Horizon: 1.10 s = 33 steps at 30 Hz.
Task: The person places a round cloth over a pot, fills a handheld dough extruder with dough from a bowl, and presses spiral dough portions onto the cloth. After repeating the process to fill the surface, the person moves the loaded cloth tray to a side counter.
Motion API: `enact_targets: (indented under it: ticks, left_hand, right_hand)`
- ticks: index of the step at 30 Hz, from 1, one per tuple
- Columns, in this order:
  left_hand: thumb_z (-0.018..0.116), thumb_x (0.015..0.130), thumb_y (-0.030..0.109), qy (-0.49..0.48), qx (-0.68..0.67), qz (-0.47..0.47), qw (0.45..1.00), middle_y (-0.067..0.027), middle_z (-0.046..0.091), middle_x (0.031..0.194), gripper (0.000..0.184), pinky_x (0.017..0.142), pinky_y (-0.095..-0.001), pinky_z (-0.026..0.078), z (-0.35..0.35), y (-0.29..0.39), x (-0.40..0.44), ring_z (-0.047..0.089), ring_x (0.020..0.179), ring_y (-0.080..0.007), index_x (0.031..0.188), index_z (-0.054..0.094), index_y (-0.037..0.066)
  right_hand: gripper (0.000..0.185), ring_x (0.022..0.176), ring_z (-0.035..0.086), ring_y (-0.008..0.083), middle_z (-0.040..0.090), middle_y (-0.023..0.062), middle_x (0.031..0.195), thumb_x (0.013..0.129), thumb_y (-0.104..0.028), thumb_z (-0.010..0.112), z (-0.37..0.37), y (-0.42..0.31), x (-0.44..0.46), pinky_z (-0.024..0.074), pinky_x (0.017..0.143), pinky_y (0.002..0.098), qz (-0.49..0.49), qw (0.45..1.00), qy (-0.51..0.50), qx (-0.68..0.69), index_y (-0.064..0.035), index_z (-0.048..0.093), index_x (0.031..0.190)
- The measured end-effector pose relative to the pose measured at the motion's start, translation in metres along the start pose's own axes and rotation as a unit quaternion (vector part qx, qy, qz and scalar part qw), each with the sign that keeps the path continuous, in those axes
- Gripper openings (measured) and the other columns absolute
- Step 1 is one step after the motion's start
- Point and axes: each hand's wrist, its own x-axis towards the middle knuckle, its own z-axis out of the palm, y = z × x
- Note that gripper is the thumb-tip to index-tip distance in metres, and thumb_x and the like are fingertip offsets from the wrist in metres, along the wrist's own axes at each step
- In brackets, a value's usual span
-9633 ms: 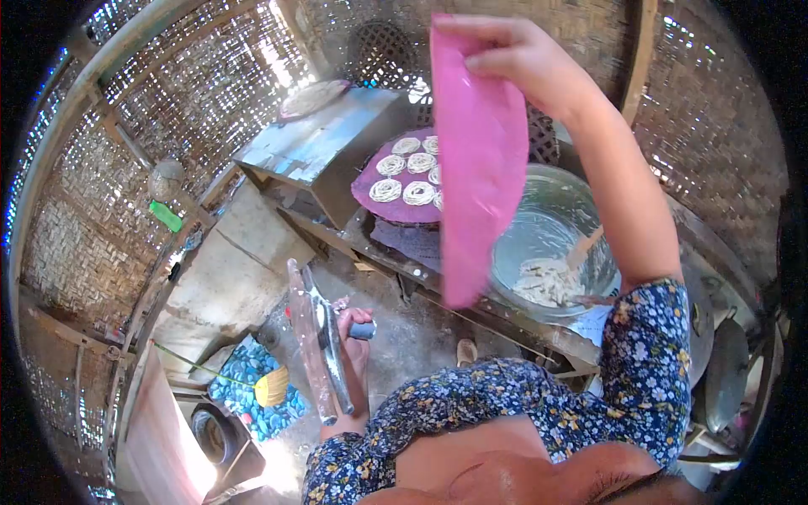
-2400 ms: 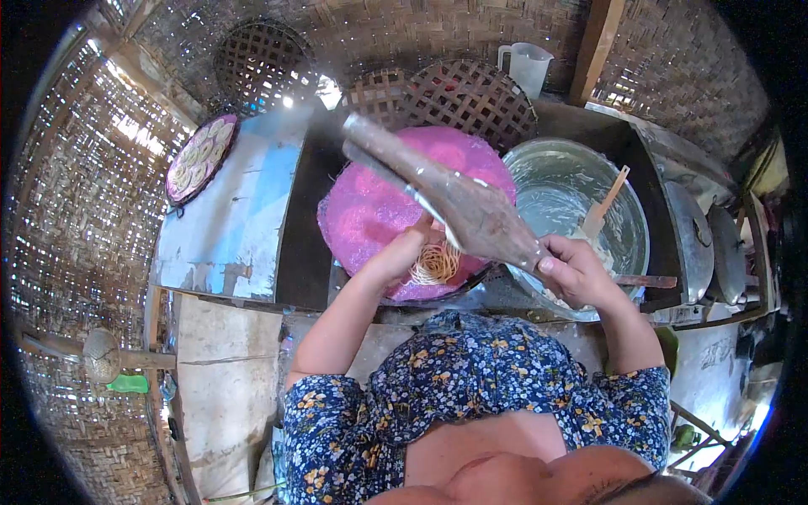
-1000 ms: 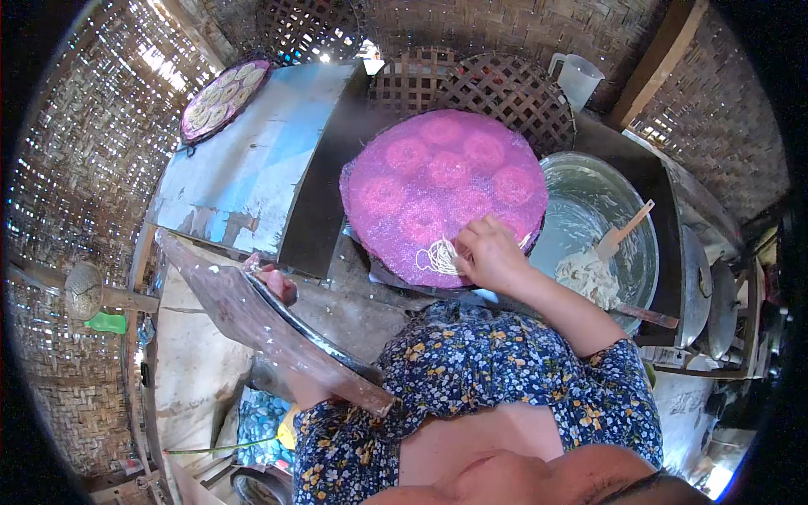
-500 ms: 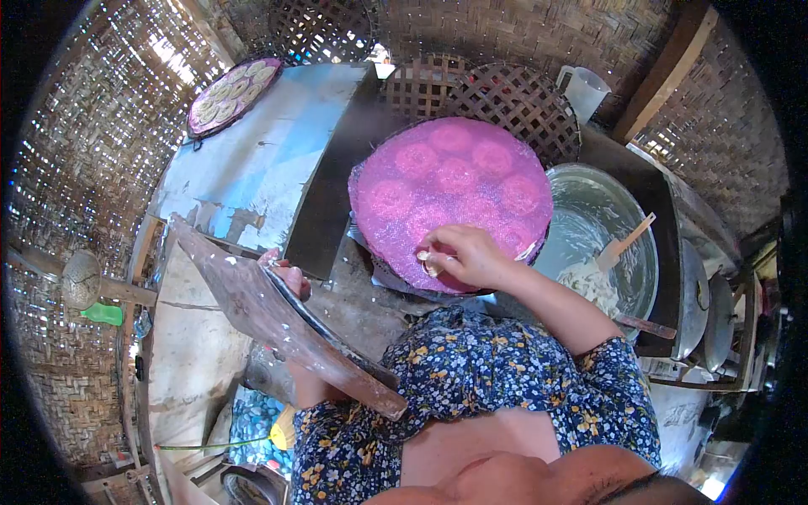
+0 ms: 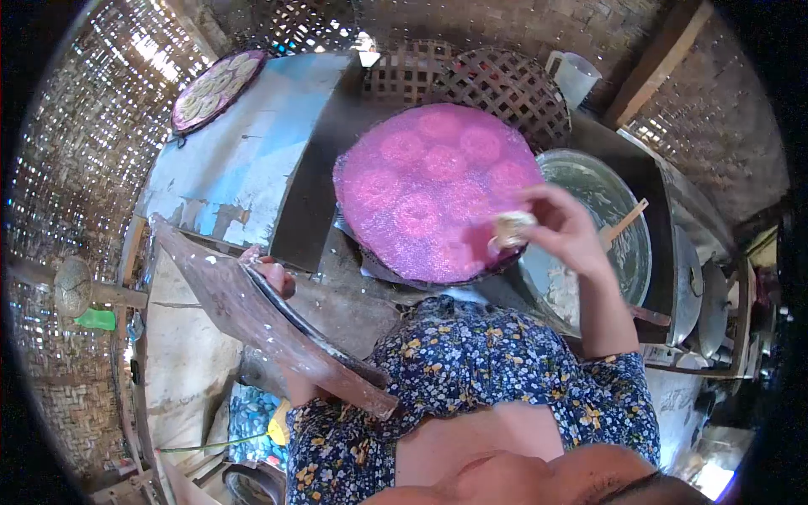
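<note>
My left hand (image 5: 276,275) grips the edge of a worn, flour-specked wooden board (image 5: 244,307), held tilted at my left side. A dark curved rim runs along the board's edge; most of that hand is hidden behind it. In my right hand (image 5: 566,231), a small pale lump (image 5: 512,229), perhaps dough, is pinched between thumb and fingers. It is slightly blurred, above the right edge of a round tray covered with pink mesh cloth (image 5: 417,244). Several round coiled shapes show on the pink cloth.
Right of the tray stands a large metal basin (image 5: 637,282) with whitish dough and a wooden-handled tool (image 5: 624,220). A blue-white worktop (image 5: 244,126) at left carries another round tray (image 5: 181,118) of pale coils. Woven baskets (image 5: 509,88) and a clear jug (image 5: 576,77) stand behind.
My right hand has lifted from the pink cloth and moved right and slightly up toward the basin, the pale lump still in its fingers. My left hand keeps the board; the view has shifted slightly.
</note>
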Motion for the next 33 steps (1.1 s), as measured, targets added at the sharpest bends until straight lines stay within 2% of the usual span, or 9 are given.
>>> enact_targets:
  ticks: [3,5,10,16,17,21,25,30,33]
  left_hand:
    - [0.054,0.071,0.003,0.002,-0.006,-0.006,1.000,-0.0027,0.043,0.053,0.024,0.053,-0.0252,0.040,0.009,0.010,0.000,0.040,0.045,-0.0112,0.092,0.047,-0.007]
    - [0.054,0.070,0.001,-0.009,-0.018,0.117,0.993,-0.0022,0.041,0.054,0.023,0.047,-0.0224,0.036,0.004,-0.013,0.010,0.038,0.043,-0.0098,0.090,0.047,-0.007]
    - [0.052,0.073,0.008,-0.061,0.045,0.105,0.992,-0.0055,0.054,0.059,0.019,0.089,-0.0406,0.035,0.010,-0.026,0.020,0.052,0.081,-0.0213,0.088,0.052,-0.003]
    - [0.051,0.070,0.000,-0.067,-0.016,0.130,0.989,-0.0044,0.047,0.054,0.029,0.050,-0.0229,0.038,0.034,-0.007,0.012,0.044,0.051,-0.0120,0.099,0.050,-0.006]
    - [0.050,0.068,-0.004,-0.064,-0.097,0.093,0.989,-0.0043,0.043,0.055,0.032,0.038,-0.0180,0.024,0.038,-0.002,0.008,0.034,0.040,-0.0079,0.100,0.050,-0.006]
    - [0.057,0.070,0.005,-0.079,-0.033,0.113,0.990,-0.0010,0.041,0.058,0.030,0.054,-0.0223,0.040,0.034,-0.009,0.010,0.038,0.049,-0.0085,0.097,0.053,-0.007]
    - [0.057,0.070,0.005,-0.107,-0.053,0.183,0.976,-0.0022,0.043,0.058,0.026,0.053,-0.0238,0.041,0.029,-0.019,0.017,0.042,0.049,-0.0107,0.093,0.053,-0.006]
    - [0.058,0.073,0.008,-0.011,0.126,0.018,0.992,-0.0039,0.047,0.060,0.023,0.048,-0.0223,0.042,0.065,0.028,0.003,0.044,0.050,-0.0111,0.094,0.054,-0.001]
    - [0.065,0.073,0.019,-0.177,0.111,0.230,0.950,-0.0070,0.053,0.089,0.042,0.065,-0.0287,0.048,0.079,-0.009,0.017,0.053,0.073,-0.0160,0.109,0.049,0.002]
  right_hand:
    - [0.039,0.087,0.052,0.0119,0.052,0.0035,0.096,0.072,0.004,0.061,-0.042,-0.018,-0.029,0.0441,0.077,0.0249,-0.007,0.996,0.085,-0.022,-0.0003,0.051,0.110]
    - [0.040,0.088,0.051,0.0107,0.051,0.0028,0.095,0.072,0.005,0.060,-0.067,-0.016,-0.047,0.0423,0.078,0.0239,0.013,0.988,0.149,-0.041,-0.0001,0.050,0.111]
    - [0.041,0.088,0.049,0.0089,0.050,0.0017,0.095,0.072,0.006,0.058,-0.099,0.002,-0.094,0.0400,0.080,0.0220,0.036,0.959,0.257,-0.111,0.0005,0.050,0.112]
    - [0.041,0.080,0.051,0.0087,0.052,0.0019,0.089,0.071,0.005,0.057,-0.113,0.039,-0.122,0.0432,0.071,0.0211,0.074,0.928,0.312,-0.191,-0.0025,0.053,0.111]
    - [0.041,0.079,0.051,0.0087,0.052,0.0022,0.088,0.071,0.004,0.057,-0.113,0.042,-0.127,0.0433,0.071,0.0212,0.082,0.921,0.318,-0.210,-0.0028,0.054,0.111]
    - [0.039,0.077,0.052,0.0088,0.053,0.0031,0.087,0.070,0.003,0.058,-0.115,0.056,-0.139,0.0438,0.068,0.0215,0.106,0.902,0.334,-0.251,-0.0031,0.055,0.108]
    - [0.038,0.072,0.054,0.0125,0.057,0.0061,0.082,0.070,0.001,0.057,-0.114,0.071,-0.146,0.0449,0.066,0.0250,0.139,0.888,0.316,-0.304,-0.0042,0.056,0.107]
    - [0.034,0.085,0.060,0.0242,0.063,0.0135,0.091,0.075,-0.008,0.058,-0.125,0.105,-0.152,0.0462,0.075,0.0327,0.324,0.827,0.129,-0.442,-0.0045,0.056,0.109]
    - [0.034,0.093,0.059,0.0280,0.061,0.0175,0.098,0.077,-0.014,0.058,-0.117,0.066,-0.127,0.0447,0.081,0.0345,0.197,0.848,0.181,-0.458,-0.0012,0.055,0.109]
